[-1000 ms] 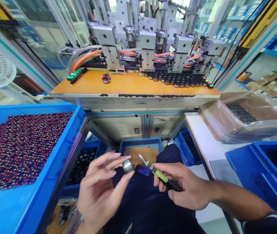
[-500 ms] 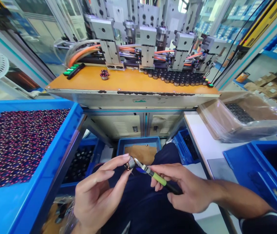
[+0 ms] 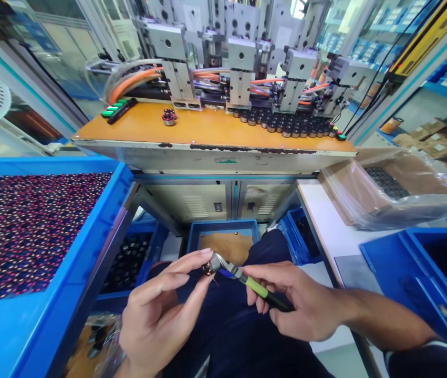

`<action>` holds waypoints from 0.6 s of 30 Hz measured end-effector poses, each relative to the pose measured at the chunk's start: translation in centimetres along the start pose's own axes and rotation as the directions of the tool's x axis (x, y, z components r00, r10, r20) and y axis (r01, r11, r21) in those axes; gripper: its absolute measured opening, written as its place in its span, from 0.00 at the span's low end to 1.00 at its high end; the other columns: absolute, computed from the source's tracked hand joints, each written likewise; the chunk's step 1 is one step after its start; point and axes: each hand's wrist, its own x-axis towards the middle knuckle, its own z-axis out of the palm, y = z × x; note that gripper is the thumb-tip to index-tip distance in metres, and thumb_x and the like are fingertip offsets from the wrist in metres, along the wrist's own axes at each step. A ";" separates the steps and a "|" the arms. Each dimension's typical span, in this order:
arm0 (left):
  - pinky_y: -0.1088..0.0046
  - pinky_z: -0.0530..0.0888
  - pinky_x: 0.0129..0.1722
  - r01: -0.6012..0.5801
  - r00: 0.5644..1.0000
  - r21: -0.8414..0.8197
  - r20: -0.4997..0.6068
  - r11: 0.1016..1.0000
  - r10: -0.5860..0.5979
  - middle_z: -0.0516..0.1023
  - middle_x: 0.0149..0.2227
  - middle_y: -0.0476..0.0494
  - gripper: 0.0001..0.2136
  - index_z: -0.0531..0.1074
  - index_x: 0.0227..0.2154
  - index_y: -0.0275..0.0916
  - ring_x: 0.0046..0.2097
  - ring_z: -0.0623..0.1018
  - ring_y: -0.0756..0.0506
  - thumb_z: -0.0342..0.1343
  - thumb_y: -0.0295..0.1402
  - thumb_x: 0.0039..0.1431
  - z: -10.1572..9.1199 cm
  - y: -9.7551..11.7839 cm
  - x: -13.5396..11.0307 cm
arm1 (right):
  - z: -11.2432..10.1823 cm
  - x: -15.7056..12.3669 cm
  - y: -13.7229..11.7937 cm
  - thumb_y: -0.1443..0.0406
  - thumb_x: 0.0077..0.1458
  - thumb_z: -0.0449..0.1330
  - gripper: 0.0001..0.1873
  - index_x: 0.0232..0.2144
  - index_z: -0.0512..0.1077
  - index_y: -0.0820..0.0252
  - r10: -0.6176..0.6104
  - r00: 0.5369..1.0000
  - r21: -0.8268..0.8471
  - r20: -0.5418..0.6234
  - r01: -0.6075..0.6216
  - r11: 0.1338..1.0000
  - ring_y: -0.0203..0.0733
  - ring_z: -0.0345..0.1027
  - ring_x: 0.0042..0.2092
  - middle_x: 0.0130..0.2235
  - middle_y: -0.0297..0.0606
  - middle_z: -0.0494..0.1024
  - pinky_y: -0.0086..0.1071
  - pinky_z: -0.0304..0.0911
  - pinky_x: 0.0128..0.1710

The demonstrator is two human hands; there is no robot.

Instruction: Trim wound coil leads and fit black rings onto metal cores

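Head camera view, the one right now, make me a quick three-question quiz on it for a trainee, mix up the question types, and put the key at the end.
1. Which hand holds the green-and-black pliers?
2. True or false: the fingers of the left hand hold a small metal cylinder.
3. Multiple choice: where does the cluster of black-topped parts stand?
A) in the person's lap
B) on the orange tabletop
C) on the white counter

Key: 1. The right hand. 2. True. 3. B.
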 end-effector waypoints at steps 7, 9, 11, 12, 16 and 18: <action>0.62 0.82 0.50 -0.017 1.000 0.007 -0.002 1.000 0.017 0.83 0.46 0.46 0.29 0.68 0.47 0.42 0.46 0.83 0.44 0.61 0.07 0.44 0.1 0.1 0.2 | 0.2 0.3 0.0 0.78 0.44 0.55 0.44 0.65 0.59 0.53 0.020 1.000 0.000 -0.005 -0.020 1.000 0.31 0.65 0.32 0.38 0.35 0.71 0.26 0.65 0.32; 0.62 0.81 0.51 -0.021 1.000 0.010 -0.007 1.000 0.021 0.83 0.46 0.47 0.30 0.68 0.47 0.41 0.47 0.83 0.44 0.61 0.07 0.44 0.0 0.0 0.2 | 0.2 0.2 0.1 0.78 0.44 0.55 0.43 0.64 0.61 0.55 0.054 0.999 -0.003 -0.005 -0.054 0.999 0.30 0.64 0.31 0.37 0.35 0.71 0.26 0.63 0.31; 0.62 0.81 0.52 -0.023 1.000 0.010 -0.012 1.000 0.024 0.83 0.46 0.47 0.30 0.68 0.47 0.41 0.47 0.83 0.44 0.61 0.07 0.43 0.1 -0.1 0.2 | 0.2 0.3 0.0 0.77 0.44 0.54 0.41 0.62 0.63 0.56 0.086 0.996 -0.021 -0.008 -0.086 0.996 0.29 0.62 0.30 0.36 0.33 0.70 0.24 0.61 0.30; 0.62 0.80 0.52 -0.025 1.000 0.010 -0.014 1.000 0.025 0.83 0.46 0.48 0.30 0.68 0.47 0.41 0.47 0.83 0.44 0.61 0.07 0.43 0.1 -0.2 0.2 | 0.2 0.3 0.0 0.77 0.43 0.54 0.41 0.61 0.64 0.57 0.096 0.995 -0.038 -0.014 -0.096 0.995 0.28 0.60 0.29 0.35 0.32 0.70 0.24 0.59 0.29; 0.65 0.81 0.50 0.003 1.000 0.023 -0.030 1.000 -0.002 0.83 0.45 0.47 0.27 0.69 0.44 0.41 0.45 0.84 0.45 0.62 0.08 0.44 0.3 -0.3 0.2 | 0.0 0.4 -0.2 0.77 0.41 0.53 0.36 0.56 0.69 0.60 0.146 0.988 -0.125 -0.049 -0.152 0.980 0.28 0.58 0.28 0.32 0.30 0.68 0.23 0.57 0.28; 0.67 0.82 0.48 0.054 0.996 0.020 -0.073 0.998 -0.053 0.84 0.43 0.47 0.25 0.70 0.42 0.41 0.45 0.84 0.45 0.63 0.09 0.44 0.4 -0.3 0.3 | 0.0 0.6 0.0 0.76 0.43 0.54 0.35 0.57 0.67 0.61 0.150 0.985 -0.148 -0.083 -0.161 0.976 0.29 0.60 0.29 0.33 0.31 0.70 0.24 0.60 0.30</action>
